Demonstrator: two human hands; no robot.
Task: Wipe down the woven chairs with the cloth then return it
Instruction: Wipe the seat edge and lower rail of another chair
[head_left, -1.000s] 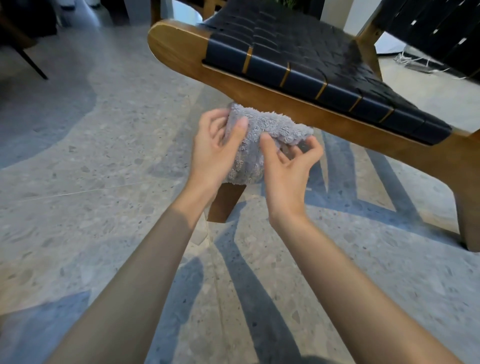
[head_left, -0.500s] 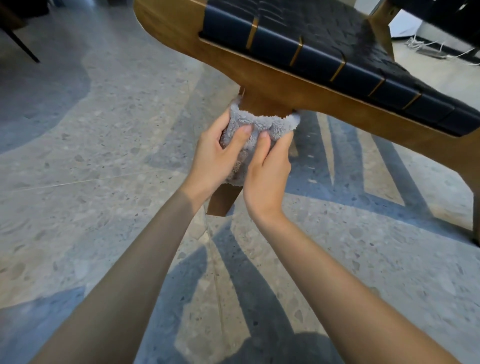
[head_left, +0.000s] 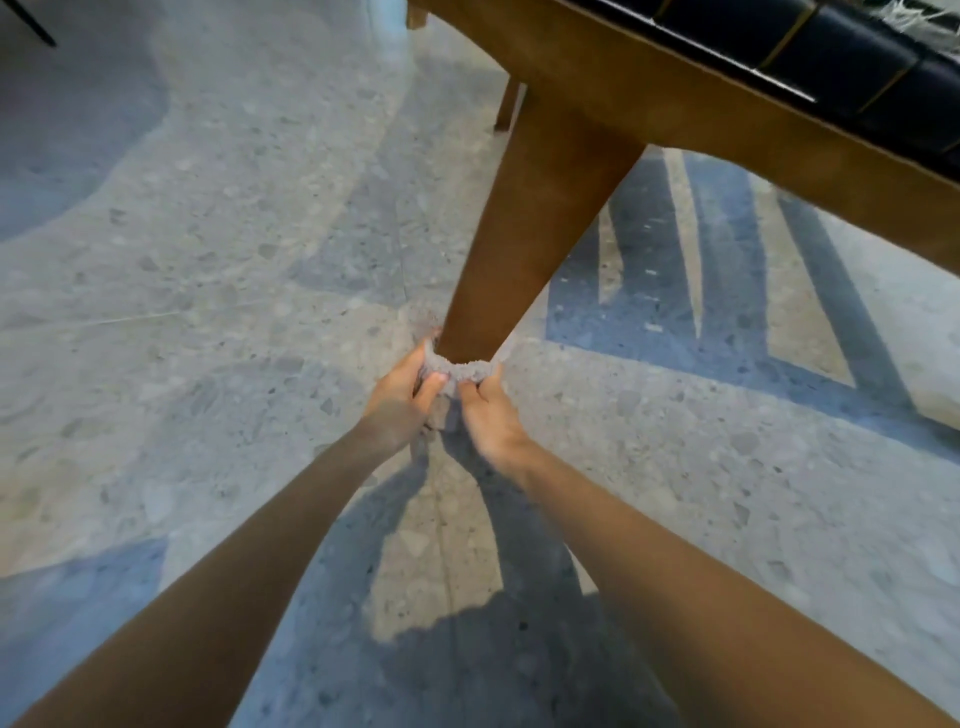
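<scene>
A wooden chair with a dark woven seat (head_left: 831, 57) fills the top right. Its front leg (head_left: 535, 228) slants down to the floor in the middle of the view. A grey fluffy cloth (head_left: 460, 370) is wrapped around the foot of that leg, close to the floor. My left hand (head_left: 402, 397) grips the cloth's left side and my right hand (head_left: 488, 415) grips its right side, so the two hands hold it around the leg from the near side. Most of the cloth is hidden by my fingers and the leg.
The floor is pale speckled terrazzo (head_left: 208, 312) with dark shadows of the chair and my arms across it. A second chair leg (head_left: 506, 111) stands further back. A thin dark furniture leg (head_left: 31, 23) shows at the top left corner.
Both hands slid the cloth from the top of the leg, just under the seat frame, down to its foot. The view dropped lower and closer to the floor.
</scene>
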